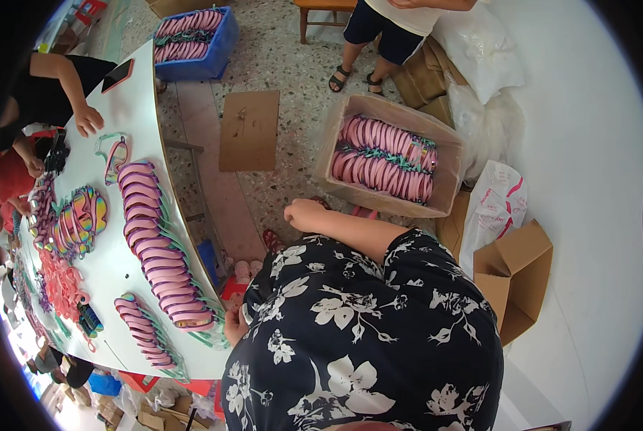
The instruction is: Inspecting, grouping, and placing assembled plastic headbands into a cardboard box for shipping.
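My right hand (pixel 306 215) is held in front of my body over the floor, fingers curled in, with nothing seen in it. At the table edge is my left hand (pixel 236 325), partly hidden by my shirt; its fingers do not show clearly. Closest to it lies the near end of a long row of pink swim goggles (pixel 158 248) with teal straps, nested on the white table (pixel 120 269). A shorter row of goggles (pixel 143 330) lies to its left. Farther up the table is a single pair of goggles (pixel 116 159).
A plastic bin (pixel 447 183) of goggles stands on the floor ahead, and a blue crate (pixel 224 44) of them farther off. Flat cardboard (pixel 250 131) lies between. An open carton (pixel 510 284) stands at right. Across the table is a co-worker's hand (pixel 88 119); another person (pixel 400 29) stands ahead.
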`<state>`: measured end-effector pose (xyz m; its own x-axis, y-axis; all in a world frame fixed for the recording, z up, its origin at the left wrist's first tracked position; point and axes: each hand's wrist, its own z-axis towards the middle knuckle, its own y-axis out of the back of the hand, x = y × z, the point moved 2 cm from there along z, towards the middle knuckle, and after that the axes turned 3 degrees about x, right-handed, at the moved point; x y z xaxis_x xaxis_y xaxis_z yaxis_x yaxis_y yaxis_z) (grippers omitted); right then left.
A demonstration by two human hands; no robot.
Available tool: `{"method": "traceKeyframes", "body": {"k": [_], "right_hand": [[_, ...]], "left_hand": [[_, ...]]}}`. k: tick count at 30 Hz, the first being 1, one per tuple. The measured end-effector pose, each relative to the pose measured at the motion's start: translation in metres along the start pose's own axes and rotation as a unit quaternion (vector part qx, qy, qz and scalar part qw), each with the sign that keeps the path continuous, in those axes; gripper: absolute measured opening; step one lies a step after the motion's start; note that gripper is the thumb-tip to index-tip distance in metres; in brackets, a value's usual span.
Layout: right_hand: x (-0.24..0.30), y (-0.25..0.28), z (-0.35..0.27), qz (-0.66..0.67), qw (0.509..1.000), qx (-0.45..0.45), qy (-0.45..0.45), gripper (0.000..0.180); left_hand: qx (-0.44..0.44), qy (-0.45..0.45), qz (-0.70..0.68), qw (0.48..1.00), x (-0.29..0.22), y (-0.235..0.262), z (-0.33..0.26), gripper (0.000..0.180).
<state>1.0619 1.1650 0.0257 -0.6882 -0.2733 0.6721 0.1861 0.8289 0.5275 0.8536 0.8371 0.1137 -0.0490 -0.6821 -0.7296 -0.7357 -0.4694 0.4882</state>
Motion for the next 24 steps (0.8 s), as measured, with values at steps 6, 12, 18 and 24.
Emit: {"method": "traceKeyframes", "body": {"k": [6,12,18,24], "right_hand": [[0.004,-0.007,0.005,-0.004,1.0,0.013,0.012,0.02],[0.011,-0.008,0.003,-0.016,1.0,0.015,0.013,0.03],[0.015,-0.013,0.003,-0.019,0.999,0.018,0.021,0.03],[0.022,-0.015,-0.003,-0.022,0.999,0.025,0.019,0.029]], "left_hand": [[-0.052,0.021,-0.011,0.998,0.019,0.002,-0.01,0.01],[-0.054,0.009,-0.022,0.998,0.032,0.006,-0.015,0.011],[-0.059,0.003,-0.075,0.995,0.034,0.005,-0.022,0.011],[-0.092,0.037,-0.018,0.995,0.026,0.009,-0.029,0.012]]}}
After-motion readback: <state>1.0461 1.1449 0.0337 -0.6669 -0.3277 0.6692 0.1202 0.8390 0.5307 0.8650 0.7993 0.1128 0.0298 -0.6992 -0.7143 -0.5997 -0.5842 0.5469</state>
